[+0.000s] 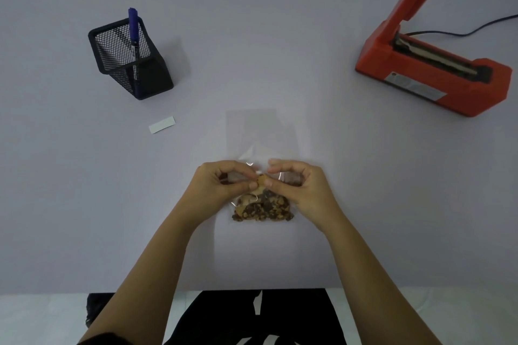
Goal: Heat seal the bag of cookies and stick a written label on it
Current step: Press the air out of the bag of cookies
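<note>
1. Presently, the bag of cookies (262, 204) lies flat on the table (280, 36) at centre, directly in front of the person. The cookies sit bunched at its 6 o'clock end; the empty clear film extends toward 12 o'clock.

2. Both hands meet over the middle of the bag. The left hand (221, 185) and right hand (300, 187) each pinch with thumb and fingertips, close together and nearly touching, at the point just above the cookies. They appear clamped on the film there, possibly on a cookie through it; which exactly cannot be told.

3. The heat sealer (431, 75) stands at 2 o'clock, well apart from the bag, its arm raised and its sealing bar bare. Judgement: sealing has not begun, and the bag's far end looks open and unsealed, though the film is too faint to confirm.

4. The label (162, 124) lies at 10 o'clock from the bag, on the table, apparently blank. The pen (134, 36) stands upright in the mesh pen holder (131, 61) at 11 o'clock, near the label. Judgement: nothing written, nothing stuck.

5. Status: early stage. The hands seem to be settling the contents or flattening the film before sealing. Outstanding: carry bag to sealer, seal, write label, apply label.
</note>
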A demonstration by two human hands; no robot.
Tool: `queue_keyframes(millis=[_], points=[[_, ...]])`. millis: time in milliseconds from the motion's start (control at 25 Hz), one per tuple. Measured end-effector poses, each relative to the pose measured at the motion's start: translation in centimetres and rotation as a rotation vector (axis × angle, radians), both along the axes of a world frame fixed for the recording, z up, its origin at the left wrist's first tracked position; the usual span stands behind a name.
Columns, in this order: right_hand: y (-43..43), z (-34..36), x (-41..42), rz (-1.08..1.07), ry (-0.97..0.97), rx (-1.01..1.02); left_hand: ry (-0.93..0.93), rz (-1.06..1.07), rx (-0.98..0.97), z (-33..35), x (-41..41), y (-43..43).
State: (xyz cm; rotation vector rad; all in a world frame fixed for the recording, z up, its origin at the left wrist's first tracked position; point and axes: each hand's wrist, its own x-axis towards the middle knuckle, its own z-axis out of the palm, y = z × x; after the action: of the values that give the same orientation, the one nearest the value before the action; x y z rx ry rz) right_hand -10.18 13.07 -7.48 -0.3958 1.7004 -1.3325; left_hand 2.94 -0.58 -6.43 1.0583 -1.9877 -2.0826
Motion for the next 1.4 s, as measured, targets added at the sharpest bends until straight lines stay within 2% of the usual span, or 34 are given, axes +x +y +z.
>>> queue_keyframes(millis=[80, 320, 560, 760, 840, 960, 1080, 1160, 1280, 1400], points=[[0.1, 0.0, -0.2, 0.02, -0.034, -0.021, 0.01, -0.006, 0.035, -0.1, 0.1, -0.1], [-0.1, 0.5, -0.7, 0.046, 0.005, -0.026, -0.006, -0.032, -0.035, 0.3, -0.3, 0.0], [-0.2, 0.4, -0.9, 0.047, 0.123, 0.002, -0.088, 0.006, -0.143, 0.0, -0.7, -0.1], [-0.1, 0.0, -1.3, 0.039, 0.205, 0.083, -0.155, -0.05, -0.289, -0.1, -0.8, -0.5], [-0.2, 0.1, -0.9, 0.067, 0.308, 0.115, -0.16, -0.066, -0.42, -0.2, -1.0, -0.5], [-0.3, -0.1, -0.5, 0.11, 0.612, 0.178, -0.236, -0.025, -0.632, -0.6, -1.3, 0.4], [-0.4, -0.1, -1.0, 0.152, 0.71, 0.258, -0.34, 0.073, -0.771, -1.0, -1.4, 1.4], [-0.7, 0.2, -1.1, 0.199, 0.765, 0.274, -0.336, 0.079, -0.793, -0.9, -1.6, 1.7], [-1.6, 0.7, -0.9, 0.238, 0.868, 0.277, -0.289, -0.026, -0.807, -0.6, -2.5, 1.9], [-2.3, 1.0, -1.0, 0.287, 0.836, 0.303, -0.33, -0.069, -0.785, -0.6, -3.3, 1.9]])
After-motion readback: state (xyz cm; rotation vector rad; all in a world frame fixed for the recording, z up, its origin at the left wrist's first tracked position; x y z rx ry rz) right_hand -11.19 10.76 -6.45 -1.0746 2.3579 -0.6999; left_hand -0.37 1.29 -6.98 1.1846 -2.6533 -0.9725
